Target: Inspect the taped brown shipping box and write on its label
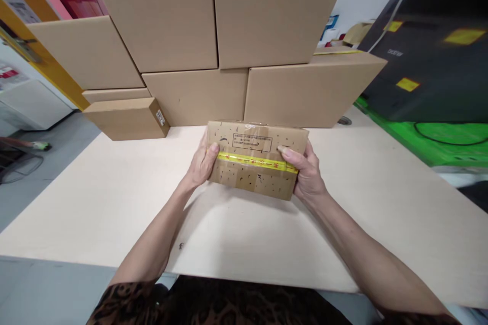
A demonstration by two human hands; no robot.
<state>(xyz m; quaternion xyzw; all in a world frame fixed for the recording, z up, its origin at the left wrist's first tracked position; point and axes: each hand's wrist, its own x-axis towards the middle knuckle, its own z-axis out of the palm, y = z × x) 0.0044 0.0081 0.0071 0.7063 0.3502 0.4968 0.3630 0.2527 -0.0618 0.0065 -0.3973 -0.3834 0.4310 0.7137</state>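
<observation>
Both hands, left hand (202,162) and right hand (305,172), grasp the taped box (253,165) by its ends, fingers clenched around it above the tabletop (114,188).

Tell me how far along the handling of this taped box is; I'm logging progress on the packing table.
Done: the small box is already sealed with a yellow tape strip and carries a printed label. In hand: the left hand and right hand grip its two ends just above the table. Left: it is not yet among the stacked cartons behind.
</observation>
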